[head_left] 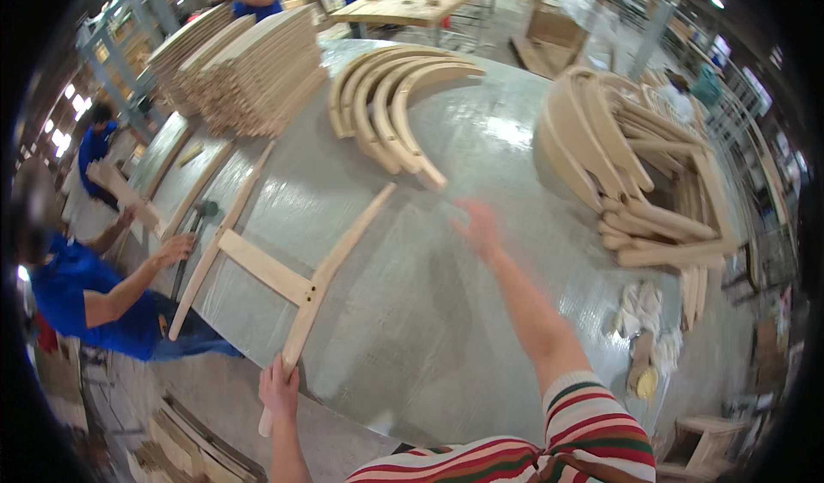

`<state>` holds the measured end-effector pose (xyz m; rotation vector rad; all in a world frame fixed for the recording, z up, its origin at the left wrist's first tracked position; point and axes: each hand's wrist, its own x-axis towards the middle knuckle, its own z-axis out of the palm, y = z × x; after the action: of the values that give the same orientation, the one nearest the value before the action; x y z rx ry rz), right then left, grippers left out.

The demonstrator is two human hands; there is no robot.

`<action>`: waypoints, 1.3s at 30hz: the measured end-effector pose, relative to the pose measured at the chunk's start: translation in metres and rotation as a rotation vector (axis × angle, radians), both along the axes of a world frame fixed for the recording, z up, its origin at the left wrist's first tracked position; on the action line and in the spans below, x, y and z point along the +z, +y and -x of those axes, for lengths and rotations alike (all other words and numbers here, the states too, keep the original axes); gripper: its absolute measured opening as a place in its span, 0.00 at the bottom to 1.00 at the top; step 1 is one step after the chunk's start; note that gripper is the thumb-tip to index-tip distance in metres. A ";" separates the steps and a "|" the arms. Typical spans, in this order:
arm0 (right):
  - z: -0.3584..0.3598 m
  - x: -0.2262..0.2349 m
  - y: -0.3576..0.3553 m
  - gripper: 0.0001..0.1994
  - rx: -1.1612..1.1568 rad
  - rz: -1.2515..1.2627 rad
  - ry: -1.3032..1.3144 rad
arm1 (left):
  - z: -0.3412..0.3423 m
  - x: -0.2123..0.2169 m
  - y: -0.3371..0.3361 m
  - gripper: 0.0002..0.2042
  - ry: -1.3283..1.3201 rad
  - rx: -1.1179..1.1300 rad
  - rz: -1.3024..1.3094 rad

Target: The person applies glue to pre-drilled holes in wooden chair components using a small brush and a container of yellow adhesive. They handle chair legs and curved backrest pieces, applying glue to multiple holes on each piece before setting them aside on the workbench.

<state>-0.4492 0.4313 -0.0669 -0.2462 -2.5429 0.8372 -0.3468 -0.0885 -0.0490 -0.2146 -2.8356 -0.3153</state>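
My left hand is closed around the near end of a curved leg of an H-shaped wooden frame. A flat crosspiece joins its two legs, and dark holes show at the near joint. Over the metal-topped table my right hand is stretched out, slightly blurred, with its fingers apart and nothing in them. Just beyond it lie several curved wooden pieces, nested side by side. The right hand appears apart from them.
A co-worker in blue stands at the left, holding a wooden part beside a mallet. Stacked slats stand at the far left. Bent wooden frames pile up on the right, above white rags.
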 end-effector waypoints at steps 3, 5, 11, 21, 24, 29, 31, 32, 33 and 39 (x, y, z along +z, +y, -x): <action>-0.126 -0.024 -0.039 0.17 -0.021 0.469 0.078 | 0.001 0.012 0.015 0.24 0.069 -0.014 0.122; -0.224 0.002 -0.057 0.13 -0.094 0.327 0.009 | -0.002 0.012 0.031 0.25 0.098 -0.010 0.081; -0.488 0.032 -0.053 0.05 -0.647 0.397 -0.031 | -0.045 -0.006 0.159 0.20 0.089 -0.592 -0.125; -0.809 -0.045 -0.059 0.11 -1.900 0.512 0.252 | -0.276 0.071 0.372 0.03 -0.414 -1.621 -0.349; -0.824 -0.112 -0.097 0.16 -1.690 0.748 -0.207 | -0.322 0.066 0.366 0.04 -0.496 -1.679 -0.233; -0.783 -0.152 -0.125 0.18 -1.181 0.621 -0.563 | -0.377 0.056 0.324 0.02 -0.574 -1.659 0.007; -0.778 -0.169 -0.113 0.16 -1.189 0.691 -0.594 | -0.392 0.061 0.317 0.02 -0.568 -1.638 0.037; -0.775 -0.171 -0.101 0.15 -1.182 0.719 -0.625 | -0.393 0.063 0.312 0.02 -0.560 -1.615 0.045; -0.778 -0.173 -0.098 0.14 -1.169 0.717 -0.592 | -0.395 0.064 0.309 0.02 -0.558 -1.600 0.048; -0.839 -0.182 -0.092 0.07 -1.293 0.680 0.438 | -0.397 0.076 0.285 0.06 -0.556 -1.426 -0.027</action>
<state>0.3895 0.3390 -0.2494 -1.4859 -1.1537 0.9432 0.0506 0.1968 0.0268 -2.4093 -2.5399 -0.7307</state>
